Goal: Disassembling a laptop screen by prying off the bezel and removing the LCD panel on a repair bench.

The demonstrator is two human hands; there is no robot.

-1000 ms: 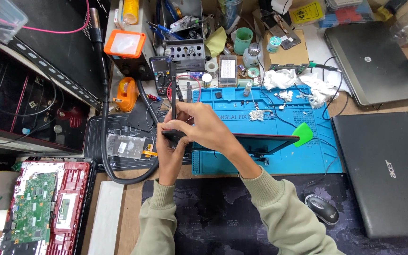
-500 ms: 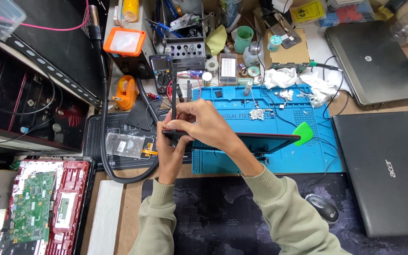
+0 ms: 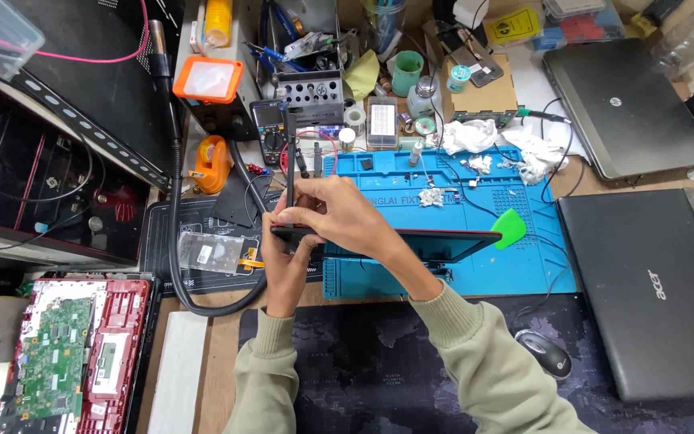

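- The thin, dark, red-edged laptop screen panel (image 3: 395,237) is held on edge just above the blue silicone repair mat (image 3: 540,265), and a slim black pry tool (image 3: 290,165) is set upright at its left corner.
- The step is judged best done with the tool kept shallow in the seam and slid along it — twisting hard could crack the panel.
- The left hand (image 3: 280,269) is closed on the panel's left end from below and steadies it.
- The right hand (image 3: 339,213) is curled over the top edge, with fingertips pinched on the pry tool.
- A green triangular plastic pick (image 3: 512,227) is seen at the panel's far right end — whether it is wedged in cannot be told.
- Beyond, a black multimeter (image 3: 269,126) stands.
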